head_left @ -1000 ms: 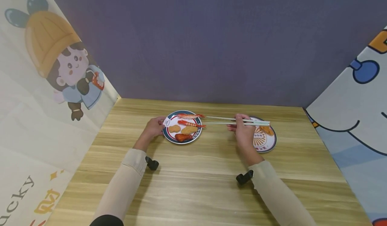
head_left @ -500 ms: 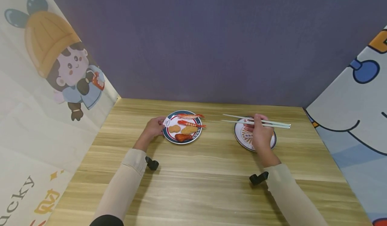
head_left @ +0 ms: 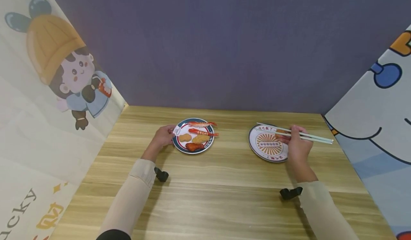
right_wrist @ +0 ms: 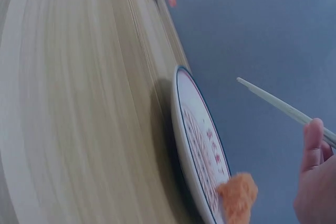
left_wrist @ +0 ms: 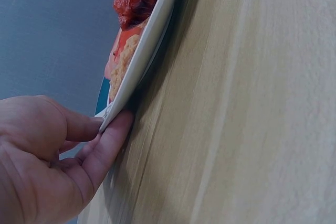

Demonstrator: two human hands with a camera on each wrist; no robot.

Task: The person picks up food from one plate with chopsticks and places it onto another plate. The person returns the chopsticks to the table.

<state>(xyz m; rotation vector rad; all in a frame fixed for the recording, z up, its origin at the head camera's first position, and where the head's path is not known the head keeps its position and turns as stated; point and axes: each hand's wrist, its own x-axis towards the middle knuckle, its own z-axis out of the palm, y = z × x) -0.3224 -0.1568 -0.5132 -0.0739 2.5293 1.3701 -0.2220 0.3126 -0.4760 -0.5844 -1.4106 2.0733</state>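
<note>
My left hand pinches the left rim of a blue-rimmed plate; in the left wrist view the thumb lies over the edge and fingers sit beneath. On this plate lie two shrimp, a small nugget, a larger breaded piece and a glazed reddish-brown chicken piece. My right hand holds a pair of pale chopsticks over the right side of a second plate. An orange-brown fried piece rests on that plate, partly hidden by fingers and chopsticks in the head view.
Both plates stand on a wood-grain table, with a stretch of tabletop between them. A dark blue-grey wall rises behind. Printed cartoon panels flank the left and right sides.
My right hand has moved right with the chopsticks, from beside the left plate's shrimp to over the right plate. The left hand and its plate have kept their place.
</note>
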